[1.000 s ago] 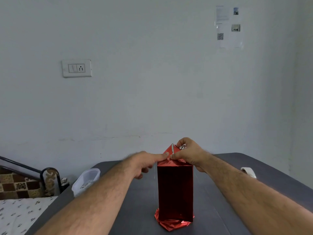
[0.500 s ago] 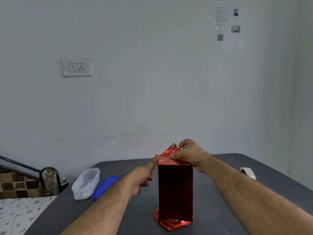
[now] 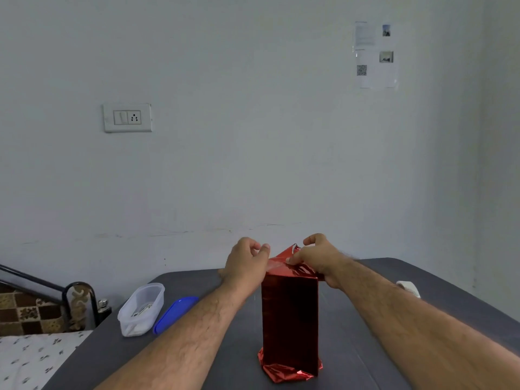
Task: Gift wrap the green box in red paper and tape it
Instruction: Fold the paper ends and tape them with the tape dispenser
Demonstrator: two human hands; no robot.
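While the red-wrapped box (image 3: 289,319) stands upright on the bench (image 3: 439,319), the right hand (image 3: 318,258) pinches its folded top flap. Beside it, the left hand (image 3: 247,263) pinches a strip of clear tape, which is hard to make out.

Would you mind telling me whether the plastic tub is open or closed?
Open: the plastic tub has no cover, and its blue lid lies beside it.

nothing here reads clearly: the paper sheet (image 3: 375,54) taped to the wall carries a qr code (image 3: 362,70) and blurred print, too small to make out from here.
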